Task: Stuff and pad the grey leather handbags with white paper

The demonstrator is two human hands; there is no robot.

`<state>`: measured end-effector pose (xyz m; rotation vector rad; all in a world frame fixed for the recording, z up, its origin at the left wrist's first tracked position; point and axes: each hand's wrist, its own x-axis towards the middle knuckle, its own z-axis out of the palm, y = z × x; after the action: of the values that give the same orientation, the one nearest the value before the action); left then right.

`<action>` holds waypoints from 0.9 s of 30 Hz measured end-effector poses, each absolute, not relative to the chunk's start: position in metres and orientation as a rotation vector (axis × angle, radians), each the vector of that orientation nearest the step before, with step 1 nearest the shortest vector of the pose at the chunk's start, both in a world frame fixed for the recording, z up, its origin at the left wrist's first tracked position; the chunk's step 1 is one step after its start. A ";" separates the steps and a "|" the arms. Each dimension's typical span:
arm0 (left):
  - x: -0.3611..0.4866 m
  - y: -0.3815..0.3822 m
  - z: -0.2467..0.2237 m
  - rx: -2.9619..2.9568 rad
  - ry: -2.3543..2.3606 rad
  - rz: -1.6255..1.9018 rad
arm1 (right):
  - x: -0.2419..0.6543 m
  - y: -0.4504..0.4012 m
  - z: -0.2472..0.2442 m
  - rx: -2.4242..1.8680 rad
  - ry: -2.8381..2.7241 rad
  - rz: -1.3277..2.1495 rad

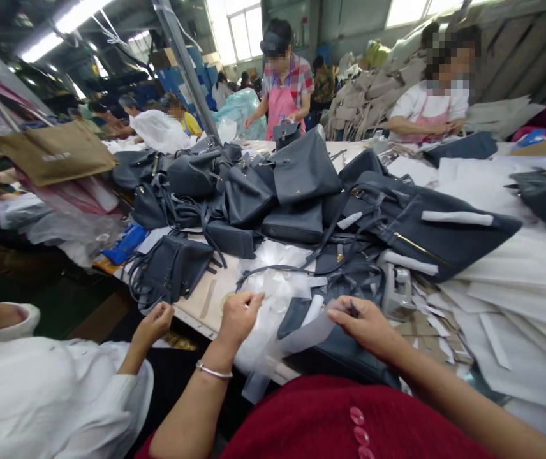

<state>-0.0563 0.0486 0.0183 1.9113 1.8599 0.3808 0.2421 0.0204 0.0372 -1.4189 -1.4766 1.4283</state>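
My right hand (367,326) pinches a strip of thin translucent sheet (309,333) between thumb and fingers. A small dark object (353,308) pokes out at its fingers; its kind is unclear. Under that hand, a dark blue-grey bag (344,357) lies at the table's near edge. My left hand (239,319), with a silver bangle (214,370) on the wrist, is closed with the fingertips together; whatever it holds, if anything, cannot be made out. Crumpled translucent wrapping (273,299) lies beside it, partly hanging over the edge.
Dark bags (306,169) are heaped across the table. White paper sheets (531,287) cover its right side, near a grey metal tape dispenser-like object (397,290). A co-worker in a white shirt (57,395) sits close on my left; other people work across the table.
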 end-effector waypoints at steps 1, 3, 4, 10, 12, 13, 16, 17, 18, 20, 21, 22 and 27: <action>-0.036 0.046 0.028 1.934 1.648 0.505 | 0.241 0.022 0.038 -1.410 -1.517 1.402; 0.004 0.041 0.042 1.920 1.237 0.644 | 0.238 0.023 0.040 -1.399 -1.611 1.331; 0.021 0.039 0.046 1.886 1.102 0.649 | 0.238 0.024 0.040 -1.397 -1.645 1.300; 0.054 0.037 0.041 1.579 1.190 0.597 | 0.269 0.025 0.032 -1.176 -1.358 1.638; 0.050 0.037 0.038 1.487 1.183 0.570 | 0.283 0.025 0.029 -1.050 -1.243 1.733; 0.048 0.036 0.037 1.461 1.162 0.543 | 0.288 0.026 0.028 -1.036 -1.244 1.746; 0.045 0.033 0.040 1.449 1.140 0.488 | 0.292 0.026 0.032 -1.145 -1.437 1.674; 0.045 0.032 0.041 1.464 1.157 0.481 | 0.291 0.027 0.035 -1.184 -1.541 1.605; 0.045 0.031 0.041 1.478 1.179 0.478 | 0.289 0.027 0.039 -1.204 -1.644 1.519; 0.044 0.030 0.042 1.501 1.218 0.480 | 0.286 0.030 0.046 -1.193 -1.827 1.323; 0.043 0.030 0.041 1.508 1.231 0.479 | 0.284 0.031 0.050 -1.166 -1.911 1.227; 0.041 0.030 0.041 1.514 1.238 0.474 | 0.283 0.032 0.053 -1.136 -1.987 1.141; 0.037 0.030 0.042 1.602 1.242 0.436 | 0.281 0.037 0.070 -1.099 -2.256 0.857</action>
<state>0.0369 0.0299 0.0415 1.6016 1.2416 0.4363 0.2809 0.0370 0.0698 -1.0987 -2.2561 0.8575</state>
